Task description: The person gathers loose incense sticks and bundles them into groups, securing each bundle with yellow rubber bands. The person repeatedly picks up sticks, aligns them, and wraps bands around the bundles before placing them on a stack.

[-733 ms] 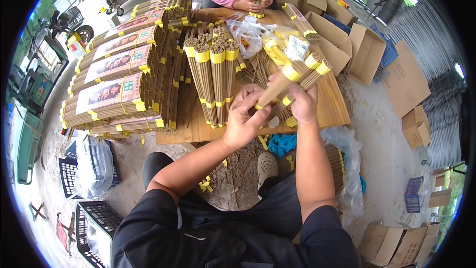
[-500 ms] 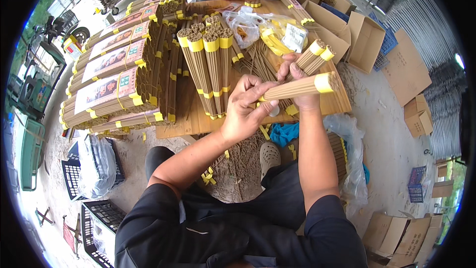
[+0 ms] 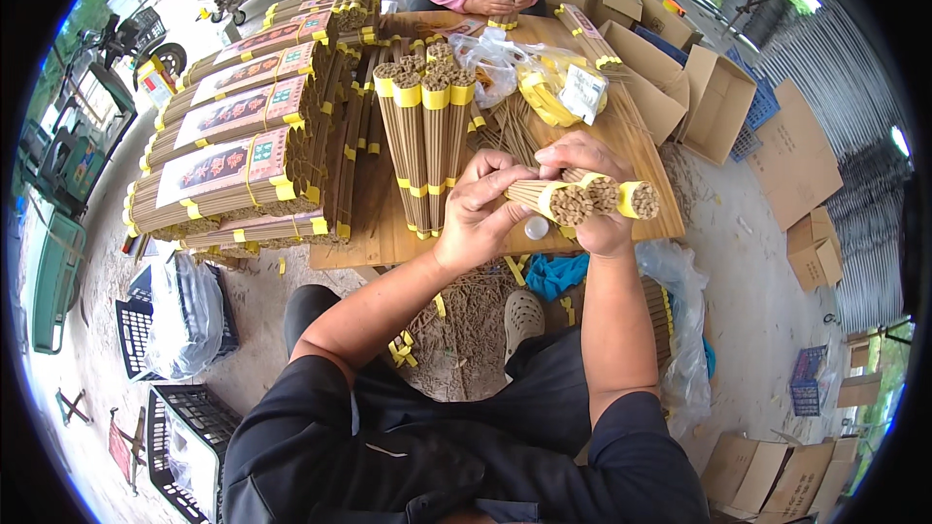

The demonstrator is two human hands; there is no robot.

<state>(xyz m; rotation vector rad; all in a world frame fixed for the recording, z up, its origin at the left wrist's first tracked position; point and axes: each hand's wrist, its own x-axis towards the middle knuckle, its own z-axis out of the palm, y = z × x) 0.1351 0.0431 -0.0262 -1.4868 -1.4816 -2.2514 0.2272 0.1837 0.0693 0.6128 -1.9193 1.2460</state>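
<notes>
My left hand [image 3: 474, 216] is closed round a bundle of incense sticks [image 3: 529, 194], a yellow paper band near its end. My right hand [image 3: 582, 153] grips two more banded bundles, one of them an incense bundle [image 3: 640, 200] at the right. All three lie side by side, their cut ends toward me, and hide part of my right palm. Just left of my hands, a cluster of upright incense bundles [image 3: 424, 150] stands on the wooden table [image 3: 636, 160]. Below my fingers sits a small white round piece [image 3: 536, 227].
Labelled incense packs [image 3: 228, 170] are piled at the left. Beyond my hands lie a plastic bag of yellow bands [image 3: 549, 87] and loose sticks. Across the table, a person's hands [image 3: 495, 2] hold another bundle. Cardboard boxes [image 3: 714, 102] stand at the right, black crates [image 3: 189, 437] at lower left.
The left-hand bundle has swung round and come against the two in my right hand. Their ends have tipped down toward me, and the right fingers have folded over them.
</notes>
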